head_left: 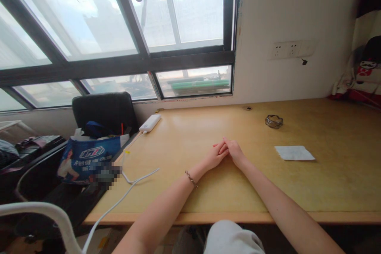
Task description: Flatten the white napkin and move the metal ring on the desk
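Observation:
My left hand (pixel 214 156) and my right hand (pixel 235 151) rest flat on the yellow wooden desk (pixel 208 190), near its middle. Their fingertips overlap, the right hand's fingers lying on the left's. Neither hand holds anything. A thin bracelet (pixel 191 178) circles my left wrist. Nearest things are a white folded paper (pixel 294 152) to the right and a glass ashtray (pixel 274 121) behind it.
A white power bank (pixel 150 122) lies at the desk's back left, its white cable (pixel 131 178) trailing off the left edge. A black chair (pixel 104 113) with a blue printed bag (pixel 86 158) stands to the left. Windows and a wall with sockets (pixel 285 49) lie behind.

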Action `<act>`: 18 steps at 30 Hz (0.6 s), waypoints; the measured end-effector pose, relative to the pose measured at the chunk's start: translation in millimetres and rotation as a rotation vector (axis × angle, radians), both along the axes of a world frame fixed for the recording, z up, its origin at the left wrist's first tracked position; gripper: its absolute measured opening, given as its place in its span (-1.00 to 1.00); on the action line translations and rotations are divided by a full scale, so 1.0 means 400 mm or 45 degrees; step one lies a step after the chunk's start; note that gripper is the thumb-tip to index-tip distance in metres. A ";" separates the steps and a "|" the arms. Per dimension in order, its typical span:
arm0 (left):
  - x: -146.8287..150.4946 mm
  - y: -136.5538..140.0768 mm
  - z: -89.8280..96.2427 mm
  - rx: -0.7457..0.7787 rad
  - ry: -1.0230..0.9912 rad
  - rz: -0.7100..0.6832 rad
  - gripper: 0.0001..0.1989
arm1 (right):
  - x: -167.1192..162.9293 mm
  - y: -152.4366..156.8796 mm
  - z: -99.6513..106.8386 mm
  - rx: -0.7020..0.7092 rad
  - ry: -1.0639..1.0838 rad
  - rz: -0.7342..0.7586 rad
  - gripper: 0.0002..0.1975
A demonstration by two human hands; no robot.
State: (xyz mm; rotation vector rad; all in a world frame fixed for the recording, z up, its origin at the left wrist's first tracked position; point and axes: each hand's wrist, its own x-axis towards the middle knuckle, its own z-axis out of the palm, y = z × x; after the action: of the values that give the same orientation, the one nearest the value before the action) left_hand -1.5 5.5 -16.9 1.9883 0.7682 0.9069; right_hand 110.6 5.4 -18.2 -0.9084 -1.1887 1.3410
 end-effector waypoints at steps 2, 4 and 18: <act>0.000 -0.001 0.000 -0.001 -0.005 0.003 -0.61 | 0.000 0.000 0.000 -0.001 0.003 -0.001 -0.47; 0.001 -0.001 0.000 -0.004 -0.006 0.005 -0.61 | 0.000 0.001 -0.001 -0.006 -0.004 -0.005 -0.48; 0.004 -0.005 0.004 -0.021 -0.018 0.028 -0.61 | 0.000 -0.002 0.007 -0.024 -0.057 -0.014 -0.46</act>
State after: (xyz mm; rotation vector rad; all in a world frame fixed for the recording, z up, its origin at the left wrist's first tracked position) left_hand 0.1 3.4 -15.4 1.9603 0.7891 0.9236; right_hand 110.6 4.5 -15.2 -0.9614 -1.2052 1.3307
